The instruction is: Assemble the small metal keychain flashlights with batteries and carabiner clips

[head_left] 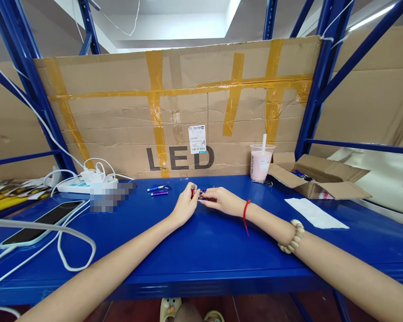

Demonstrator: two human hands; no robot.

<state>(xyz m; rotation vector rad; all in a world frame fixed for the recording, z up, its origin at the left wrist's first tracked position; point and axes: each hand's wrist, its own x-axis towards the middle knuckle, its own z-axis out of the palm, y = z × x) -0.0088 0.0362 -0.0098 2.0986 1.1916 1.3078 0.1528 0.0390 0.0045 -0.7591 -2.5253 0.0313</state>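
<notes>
My left hand (185, 205) is closed around a small shiny red pen-like tube (192, 191), held upright above the blue tabletop (201, 250). My right hand (224, 201) almost meets it from the right, its fingers pinched on a dark red pen-like piece (211, 199) that they mostly hide. Small blue and purple bits show just behind the right fingertips; I cannot make out what they are. Left of the hands lie a blue metallic pen-like tube (157, 188) with a dark end and a shorter purple tube (159, 193).
At the left are a white power strip (74, 185) with plugs, a phone (43, 223) and looping white cables. To the right stand a pink drink cup (260, 164) with a straw, an open cardboard box (310, 188) and a white paper (315, 213). Cardboard (121, 120) walls the back.
</notes>
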